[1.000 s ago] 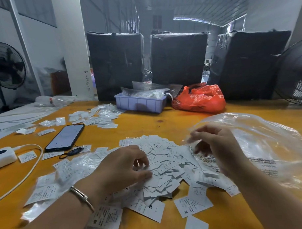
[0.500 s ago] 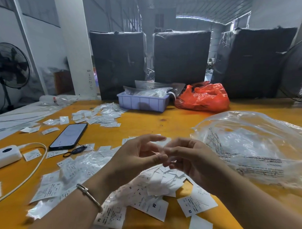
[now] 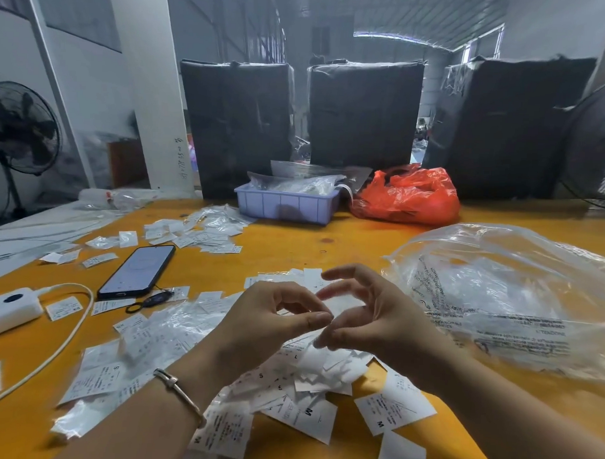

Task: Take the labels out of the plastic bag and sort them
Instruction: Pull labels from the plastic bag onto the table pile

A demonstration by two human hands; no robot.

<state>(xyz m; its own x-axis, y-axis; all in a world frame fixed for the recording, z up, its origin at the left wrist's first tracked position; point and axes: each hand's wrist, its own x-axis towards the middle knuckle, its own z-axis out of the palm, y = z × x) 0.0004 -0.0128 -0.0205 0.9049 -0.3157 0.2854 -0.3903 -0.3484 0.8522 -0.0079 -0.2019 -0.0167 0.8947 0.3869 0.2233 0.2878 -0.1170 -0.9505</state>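
The labels (image 3: 309, 373) already lie out of the plastic bag (image 3: 518, 305), heaped on the table (image 3: 328, 240) under the person's wrists; the bag sits slack at three o'clock from the heap and looks nearly emptied. Sorting seems barely begun: most labels are still jumbled, with a smaller scatter at eleven o'clock. The left hand (image 3: 270, 327) and right hand (image 3: 376, 321) meet above the heap, fingers curled, fingertips touching. Whether either pinches a label cannot be told, as the contact spot is blurred. The heap's middle is hidden behind the hands; print on the labels is mostly unreadable.
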